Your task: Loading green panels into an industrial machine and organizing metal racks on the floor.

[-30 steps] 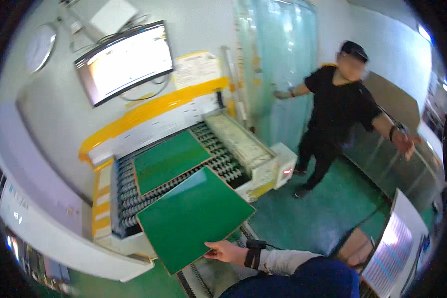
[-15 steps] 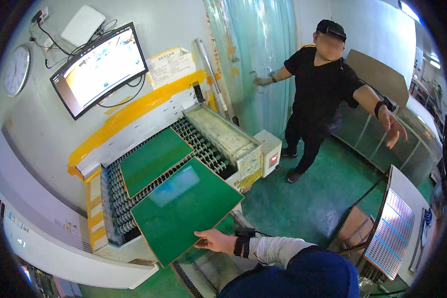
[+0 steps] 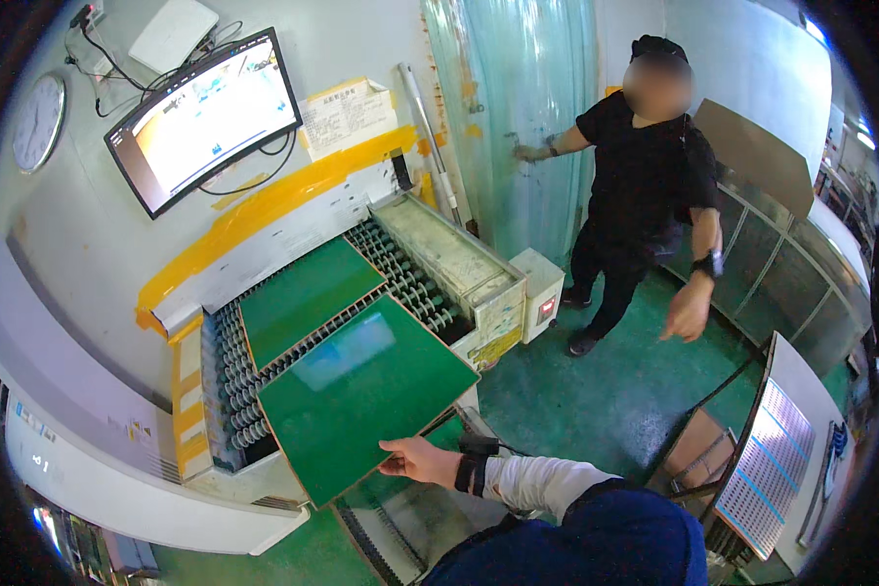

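My right hand (image 3: 418, 460) is closed on the near edge of a green panel (image 3: 361, 391), thumb on top and the other fingers partly hidden below. The panel is flat, rectangular and shiny, with light glaring off its far part. It overlaps the near side of a roller conveyor (image 3: 427, 305) and sticks out toward me. Just beyond it, a second green panel (image 3: 308, 298) lies on the rollers, a narrow gap between the two. Nowhere in the picture does my left hand show.
A co-worker (image 3: 645, 166) stands beyond the conveyor, one hand at a translucent strip curtain (image 3: 527, 88), the other arm lowered. A white control box (image 3: 540, 293) edges the conveyor. To the right, a perforated panel (image 3: 767, 459) lies on a table. A monitor (image 3: 210, 117) hangs above.
The co-worker's outstretched arm has come down and inward. The held panel has shifted slightly away from me, my right hand still on its edge. My view has moved a little.
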Available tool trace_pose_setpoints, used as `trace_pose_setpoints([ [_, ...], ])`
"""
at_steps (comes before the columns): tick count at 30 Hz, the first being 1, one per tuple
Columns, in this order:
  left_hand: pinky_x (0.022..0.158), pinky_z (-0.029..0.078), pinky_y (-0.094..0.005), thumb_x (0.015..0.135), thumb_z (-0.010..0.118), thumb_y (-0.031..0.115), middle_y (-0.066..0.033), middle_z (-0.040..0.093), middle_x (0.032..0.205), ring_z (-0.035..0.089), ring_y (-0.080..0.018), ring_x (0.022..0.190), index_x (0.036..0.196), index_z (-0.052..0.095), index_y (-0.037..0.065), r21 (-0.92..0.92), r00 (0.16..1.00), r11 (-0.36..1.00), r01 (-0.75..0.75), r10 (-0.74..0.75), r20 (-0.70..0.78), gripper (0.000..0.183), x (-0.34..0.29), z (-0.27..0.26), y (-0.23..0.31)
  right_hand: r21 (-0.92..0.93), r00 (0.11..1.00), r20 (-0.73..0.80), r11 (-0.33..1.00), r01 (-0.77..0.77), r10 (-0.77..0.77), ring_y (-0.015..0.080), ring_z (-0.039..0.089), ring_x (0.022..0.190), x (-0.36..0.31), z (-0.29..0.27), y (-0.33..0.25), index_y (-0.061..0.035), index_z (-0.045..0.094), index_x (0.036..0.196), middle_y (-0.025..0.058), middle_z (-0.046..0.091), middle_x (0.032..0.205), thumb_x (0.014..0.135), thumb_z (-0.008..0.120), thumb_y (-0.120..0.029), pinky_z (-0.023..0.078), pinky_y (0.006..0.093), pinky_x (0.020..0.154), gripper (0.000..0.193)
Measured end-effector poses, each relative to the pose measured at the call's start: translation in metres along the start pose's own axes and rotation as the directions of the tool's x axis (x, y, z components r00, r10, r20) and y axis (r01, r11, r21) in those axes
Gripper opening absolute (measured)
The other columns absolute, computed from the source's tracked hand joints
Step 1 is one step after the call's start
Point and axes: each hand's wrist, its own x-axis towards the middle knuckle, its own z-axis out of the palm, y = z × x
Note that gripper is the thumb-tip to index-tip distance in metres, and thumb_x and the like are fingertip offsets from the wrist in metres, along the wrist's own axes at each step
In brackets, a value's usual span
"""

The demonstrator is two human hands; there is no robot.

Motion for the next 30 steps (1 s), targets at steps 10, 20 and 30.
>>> trace_pose_setpoints([
  [10, 0.054, 0.051, -0.0351, 0.079, 0.071, 0.034, -0.0106, 0.067, 0.068, 0.066, -0.0193, 0.059, 0.096, 0.065, 0.001, -0.09, 1.0, 0.996, 0.009, -0.009, 0.003, 0.038, -0.039, -0.008, -0.053, -0.228, 0.963, 0.223, 0.952, 0.204, -0.153, 0.0259, 0.061, 0.088, 0.01, -0.008, -0.002, -0.0009, 0.055, 0.103, 0.0143, 0.061, 0.099, 0.09, 0.064, -0.017, 0.054, 0.0379, 0.081, 0.023],
  [20, 0.059, 0.052, -0.0372, 0.08, 0.069, 0.03, -0.0113, 0.068, 0.067, 0.067, -0.0234, 0.061, 0.098, 0.064, -0.002, 0.053, 0.992, 0.998, -0.03, 0.036, -0.122, 0.037, -0.096, 0.005, -0.019, 0.004, 0.999, 0.008, 0.999, -0.039, 0.039, 0.0267, 0.059, 0.082, 0.016, 0.01, -0.022, -0.0038, 0.056, 0.1, 0.0122, 0.061, 0.094, 0.089, 0.064, -0.016, 0.052, 0.0398, 0.079, 0.018],
  [30, 0.06, 0.049, -0.0451, 0.077, 0.068, 0.04, -0.0176, 0.064, 0.072, 0.063, -0.0297, 0.068, 0.073, 0.067, 0.002, 0.318, 0.964, 0.936, 0.152, -0.068, -0.258, 0.039, -0.071, 0.044, -0.015, -0.28, 0.98, 0.189, 0.953, 0.115, -0.063, 0.0232, 0.059, 0.082, 0.038, -0.002, -0.047, 0.0048, 0.055, 0.103, 0.0168, 0.061, 0.091, 0.093, 0.06, -0.023, 0.052, 0.0322, 0.074, 0.03],
])
